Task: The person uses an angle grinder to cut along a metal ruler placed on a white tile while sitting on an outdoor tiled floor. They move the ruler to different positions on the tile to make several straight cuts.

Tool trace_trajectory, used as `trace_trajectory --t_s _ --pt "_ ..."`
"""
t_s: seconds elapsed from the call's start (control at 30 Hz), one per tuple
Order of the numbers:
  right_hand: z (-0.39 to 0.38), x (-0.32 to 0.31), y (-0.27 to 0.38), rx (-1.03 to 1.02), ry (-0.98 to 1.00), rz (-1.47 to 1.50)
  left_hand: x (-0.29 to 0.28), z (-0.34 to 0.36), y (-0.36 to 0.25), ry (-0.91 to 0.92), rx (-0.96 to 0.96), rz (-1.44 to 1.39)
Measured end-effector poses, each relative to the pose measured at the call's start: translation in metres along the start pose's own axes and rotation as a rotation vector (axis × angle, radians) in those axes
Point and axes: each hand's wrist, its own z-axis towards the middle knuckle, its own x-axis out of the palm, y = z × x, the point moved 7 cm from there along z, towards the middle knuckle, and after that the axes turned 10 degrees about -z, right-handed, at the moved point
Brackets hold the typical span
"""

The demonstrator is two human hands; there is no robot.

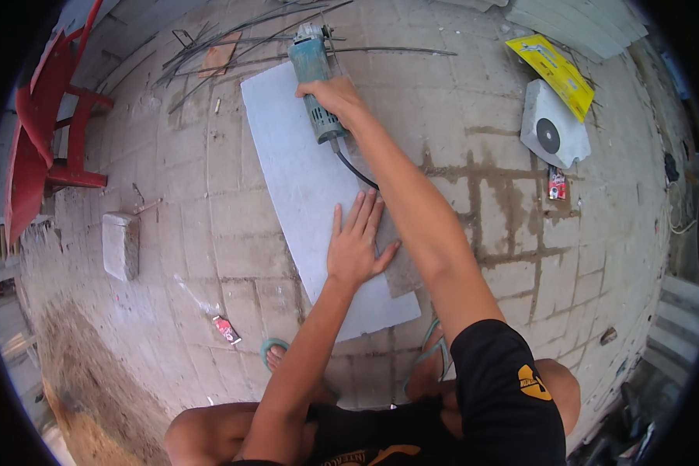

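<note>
A long pale blue-white sheet (287,163) lies flat on the paving in front of me. My left hand (355,242) rests on it, palm down with fingers stretched out. Near the far end of the sheet, my right hand (334,97) is wrapped round the body of a teal angle grinder (311,58). The grinder's head points away from me. A black cord (355,166) runs from its rear and passes under my right forearm. Whether a disc is fitted cannot be made out.
Thin metal rods (233,46) lie beyond the sheet. A red plastic chair (54,140) stands at left, near a pale block (120,246). At right, a black disc (548,135) rests on a white block (536,101) beside a yellow packet (555,74). Sandals (435,349) are on my feet.
</note>
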Motion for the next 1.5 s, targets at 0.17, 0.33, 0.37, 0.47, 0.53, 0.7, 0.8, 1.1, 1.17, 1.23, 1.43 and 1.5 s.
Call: trace_trajectory --t_s 0.17,0.33,0.37,0.47,0.53,0.7,0.8,1.1,1.17,1.23,1.43,1.5 --pt "0.003 0.005 -0.002 0.004 0.009 0.034 0.000 0.000 0.000 0.000 0.005 0.005" --pt "0.006 0.005 -0.003 -0.002 -0.015 -0.050 -0.001 0.001 0.000 -0.003 0.003 -0.014" --pt "0.007 0.007 -0.003 -0.001 0.002 -0.027 -0.001 0.001 0.000 -0.007 0.001 -0.024" --pt "0.008 0.006 -0.005 0.020 0.009 -0.001 -0.001 0.001 0.000 -0.012 0.004 -0.033" --pt "0.009 0.006 -0.005 0.038 0.005 -0.019 0.000 0.001 0.000 -0.004 0.004 -0.021" --pt "0.006 0.006 -0.001 0.009 0.005 -0.005 0.001 0.000 0.002 0.010 -0.002 -0.006" --pt "0.004 0.005 -0.001 0.013 0.012 0.002 0.003 0.000 0.003 0.021 -0.003 -0.003" --pt "0.005 0.005 0.000 -0.012 -0.007 -0.003 0.003 0.000 0.003 0.013 0.002 -0.002" --pt "0.005 0.005 -0.001 -0.010 -0.005 -0.003 0.003 0.000 0.003 0.022 -0.004 -0.002" --pt "0.006 0.005 -0.002 -0.005 0.000 -0.002 0.003 0.000 0.003 0.025 -0.004 -0.003" --pt "0.014 0.006 -0.005 -0.004 -0.031 -0.010 0.004 0.000 0.003 0.023 -0.007 -0.005" --pt "0.016 0.008 -0.006 -0.012 -0.016 0.010 0.004 0.000 0.004 0.027 -0.011 -0.005"
